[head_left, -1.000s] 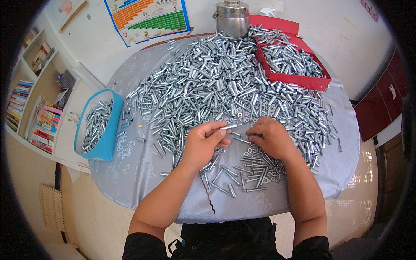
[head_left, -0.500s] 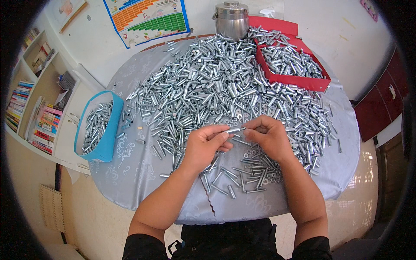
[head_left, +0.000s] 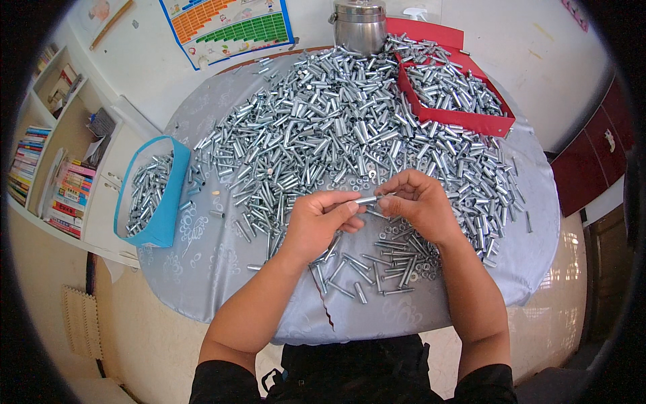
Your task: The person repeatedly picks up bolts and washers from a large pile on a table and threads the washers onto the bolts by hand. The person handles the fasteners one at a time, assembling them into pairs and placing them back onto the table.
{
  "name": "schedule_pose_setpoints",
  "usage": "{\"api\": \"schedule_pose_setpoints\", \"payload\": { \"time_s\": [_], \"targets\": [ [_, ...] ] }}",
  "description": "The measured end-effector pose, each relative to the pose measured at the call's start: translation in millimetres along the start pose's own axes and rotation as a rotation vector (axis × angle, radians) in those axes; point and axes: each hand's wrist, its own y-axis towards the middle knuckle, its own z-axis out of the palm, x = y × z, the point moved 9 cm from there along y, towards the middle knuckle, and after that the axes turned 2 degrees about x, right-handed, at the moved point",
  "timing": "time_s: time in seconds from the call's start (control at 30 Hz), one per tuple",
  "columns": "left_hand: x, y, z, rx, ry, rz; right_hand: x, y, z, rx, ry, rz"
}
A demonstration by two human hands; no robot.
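Observation:
Above the near middle of the table, a silver metal sleeve (head_left: 365, 200) spans the gap between my two hands. My left hand (head_left: 315, 223) pinches one end between thumb and fingers. At the other end, my right hand (head_left: 422, 210) has its thumb and fingertips closed on the sleeve; whether a smaller part is also in them is hidden. Just below the hands lie loose long bolts (head_left: 398, 264) and washers (head_left: 425, 268). Beyond them spreads a large heap of metal sleeves (head_left: 323, 128), with nuts and washers (head_left: 367, 176) along its near edge.
A blue fabric bin (head_left: 176, 195) of sleeves stands at the left table edge. An open red box (head_left: 464, 120), also filled with metal parts, is at the far right beside a steel pot (head_left: 360, 30). A grey patterned cloth (head_left: 208, 269) covers the round table; a bookshelf (head_left: 97, 151) stands left.
The right hand's fingertips have closed in round their end of the sleeve, and more of the sleeve shows between the hands. The whole view has shifted slightly.

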Motion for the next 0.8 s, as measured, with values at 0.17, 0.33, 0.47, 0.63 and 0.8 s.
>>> {"api": "schedule_pose_setpoints", "payload": {
  "time_s": [0.17, 0.33, 0.47, 0.63, 0.8],
  "targets": [
    [3, 0, 5, 0.046, -0.02, -0.01, -2, -1, 1, 0.01, -0.1, 0.003],
    [-3, 0, -3, -0.05, -0.094, 0.013, 9, 0, -32, -0.247, -0.047, -0.076],
    [-3, 1, -17, -0.164, -0.111, 0.04, 10, 1, -51, -0.346, -0.178, -0.113],
    [-2, 0, -18, -0.164, -0.129, 0.054, 26, -2, -34, -0.326, -0.762, -0.316],
    [-2, 2, -18, -0.162, -0.126, 0.047, 24, -2, -17, -0.202, -1.124, -0.388]
  ]
}}
